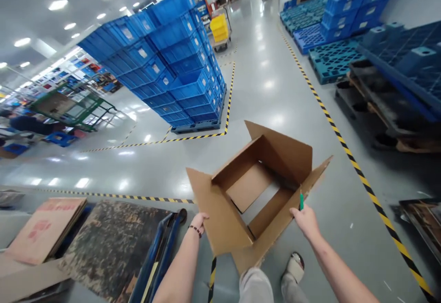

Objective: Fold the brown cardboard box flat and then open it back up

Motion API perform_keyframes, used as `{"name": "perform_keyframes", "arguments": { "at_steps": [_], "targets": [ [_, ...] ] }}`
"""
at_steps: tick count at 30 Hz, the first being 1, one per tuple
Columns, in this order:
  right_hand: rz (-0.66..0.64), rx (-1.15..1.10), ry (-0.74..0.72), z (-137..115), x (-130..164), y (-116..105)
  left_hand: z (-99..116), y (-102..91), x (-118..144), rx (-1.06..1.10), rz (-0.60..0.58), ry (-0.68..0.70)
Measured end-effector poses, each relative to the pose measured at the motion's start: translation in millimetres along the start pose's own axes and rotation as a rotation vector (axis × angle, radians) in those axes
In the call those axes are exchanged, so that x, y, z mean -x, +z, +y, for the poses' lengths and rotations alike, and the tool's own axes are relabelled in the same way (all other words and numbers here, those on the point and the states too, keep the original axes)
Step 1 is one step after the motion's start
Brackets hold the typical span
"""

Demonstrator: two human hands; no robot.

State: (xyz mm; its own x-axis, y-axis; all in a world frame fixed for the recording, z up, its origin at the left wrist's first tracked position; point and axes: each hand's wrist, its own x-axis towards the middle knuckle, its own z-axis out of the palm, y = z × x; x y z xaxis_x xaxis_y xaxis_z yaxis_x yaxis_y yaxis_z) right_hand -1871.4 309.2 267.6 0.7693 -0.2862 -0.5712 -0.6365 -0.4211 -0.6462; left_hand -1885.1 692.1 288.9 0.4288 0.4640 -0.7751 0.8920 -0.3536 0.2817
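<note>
A brown cardboard box (227, 213) hangs tilted in front of me, its top flaps spread outward. Between the bottom flaps a gap lets the grey floor show through. My left hand (199, 222) is closed on the edge of the left flap, the thumb on top and the other fingers hidden beneath. At the near right flap, my right hand (306, 220) grips the cardboard edge. That same hand also holds a green box cutter (302, 201), its thin tip pointing up and away from me. The near flap reaches my knee.
Stacked blue crates (165, 59) stand on a pallet ahead. At left lies a dark, worn board (113, 243) on a blue-framed cart, beside flattened cardboard (44, 229). Pallets (389, 105) line the right side. Yellow-black tape (339, 135) marks the floor. A cart carries yellow crates (219, 28).
</note>
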Motion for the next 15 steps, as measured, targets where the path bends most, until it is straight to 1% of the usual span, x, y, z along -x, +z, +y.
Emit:
{"name": "perform_keyframes", "arguments": {
  "at_steps": [2,4,6,7,8,9,10,11,13,15],
  "targets": [
    [0.018,0.11,-0.008,-28,-17,4,19,-12.5,-18,0.152,-0.055,-0.018],
    [0.019,0.201,-0.052,-66,-31,4,34,-33.5,-32,0.284,-0.087,-0.036],
    [-0.008,0.288,-0.128,-110,-35,3,39,-54.8,-37,0.402,-0.12,-0.056],
    [-0.029,0.335,-0.174,-132,-32,3,37,-62.0,-36,0.457,-0.142,-0.067],
    [-0.05,0.386,-0.225,-153,-25,4,32,-65.0,-32,0.51,-0.166,-0.076],
    [-0.07,0.44,-0.276,-173,-16,6,26,-63.3,-26,0.561,-0.192,-0.082],
    [-0.088,0.497,-0.328,-191,-4,8,20,-56.8,-18,0.61,-0.22,-0.087],
    [-0.103,0.556,-0.378,-207,10,11,14,-46.0,-9,0.656,-0.244,-0.087],
    [-0.128,0.67,-0.474,-232,39,18,6,-16.2,12,0.731,-0.295,-0.086],
    [-0.156,0.773,-0.563,-250,69,24,1,15.4,33,0.786,-0.338,-0.072]
  ]
}}
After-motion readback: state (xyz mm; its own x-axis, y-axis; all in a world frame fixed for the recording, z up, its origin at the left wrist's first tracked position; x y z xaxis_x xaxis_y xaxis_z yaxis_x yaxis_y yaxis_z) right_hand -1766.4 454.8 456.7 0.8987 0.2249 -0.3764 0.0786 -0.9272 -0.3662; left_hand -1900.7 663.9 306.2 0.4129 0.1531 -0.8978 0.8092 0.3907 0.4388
